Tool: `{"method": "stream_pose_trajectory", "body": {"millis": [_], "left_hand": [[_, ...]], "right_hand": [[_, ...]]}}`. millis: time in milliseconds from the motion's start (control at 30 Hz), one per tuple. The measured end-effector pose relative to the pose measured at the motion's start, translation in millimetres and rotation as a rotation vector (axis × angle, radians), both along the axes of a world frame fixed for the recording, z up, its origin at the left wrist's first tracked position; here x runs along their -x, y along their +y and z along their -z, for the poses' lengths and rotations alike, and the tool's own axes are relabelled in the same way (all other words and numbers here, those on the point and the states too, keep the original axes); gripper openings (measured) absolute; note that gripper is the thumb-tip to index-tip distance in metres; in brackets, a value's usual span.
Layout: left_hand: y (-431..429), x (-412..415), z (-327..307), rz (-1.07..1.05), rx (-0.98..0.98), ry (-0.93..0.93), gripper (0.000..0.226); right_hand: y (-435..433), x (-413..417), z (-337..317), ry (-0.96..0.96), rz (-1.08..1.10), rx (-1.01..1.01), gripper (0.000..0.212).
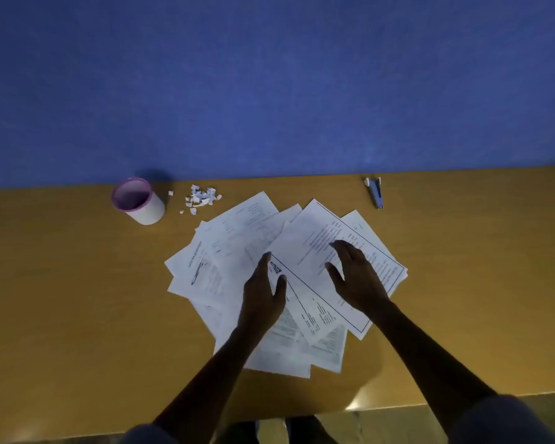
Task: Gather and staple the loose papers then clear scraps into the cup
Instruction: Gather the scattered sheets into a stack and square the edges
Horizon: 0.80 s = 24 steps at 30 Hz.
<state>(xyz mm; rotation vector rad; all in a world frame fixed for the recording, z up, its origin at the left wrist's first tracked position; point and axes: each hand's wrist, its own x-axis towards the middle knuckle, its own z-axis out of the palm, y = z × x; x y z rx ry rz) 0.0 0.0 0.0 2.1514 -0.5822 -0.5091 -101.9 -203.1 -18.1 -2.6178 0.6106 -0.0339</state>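
Note:
Several loose printed papers lie fanned and overlapping in the middle of the wooden table. My left hand rests flat on the sheets near the pile's middle, fingers straight. My right hand lies on the top sheet to the right, fingers spread and relaxed. A small heap of white paper scraps sits at the back of the table. Left of the scraps stands a white cup with a purple rim and inside. A blue stapler lies at the back right.
A blue wall or partition rises straight behind the table's back edge. The table's front edge runs close to my body, with the floor and my legs below it.

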Motion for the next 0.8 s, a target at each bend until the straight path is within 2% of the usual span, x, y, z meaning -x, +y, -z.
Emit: {"method": "stream_pose_trajectory", "body": {"millis": [67, 167, 400, 500, 567, 700, 767, 800], "left_hand": [[-10.2, 6.3, 1.5, -0.202, 0.073, 0.191, 0.055], [-22.7, 20.8, 5.4, -0.383, 0.038, 0.405, 0.048], [-45.7, 38.3, 21.2, -0.521, 0.093, 0.715, 0.040], [-53.1, 36.1, 41.7, -0.527, 0.081, 0.761, 0.044], [-58.2, 33.0, 42.2, -0.544, 0.107, 0.807, 0.048], [-64.5, 30.9, 33.1, -0.611, 0.183, 0.884, 0.027], [-64.3, 31.1, 31.6, -0.558, 0.145, 0.825, 0.022], [-64.5, 30.9, 29.5, -0.501, 0.088, 0.723, 0.020]], "right_hand": [[-15.9, -6.3, 0.0, 0.037, 0.033, -0.037, 0.052], [-41.3, -15.6, -2.2, 0.144, 0.098, -0.020, 0.054], [-77.3, -24.4, 4.0, 0.365, 0.248, -0.077, 0.082], [-83.9, -22.4, 9.4, 0.419, 0.253, -0.087, 0.096], [-86.1, -23.1, 11.9, 0.437, 0.247, -0.059, 0.097], [-86.3, -24.4, 14.8, 0.417, 0.260, -0.071, 0.092], [-85.2, -23.4, 15.7, 0.367, 0.273, -0.105, 0.086], [-86.0, -21.9, 17.9, 0.319, 0.285, -0.134, 0.079]]}}
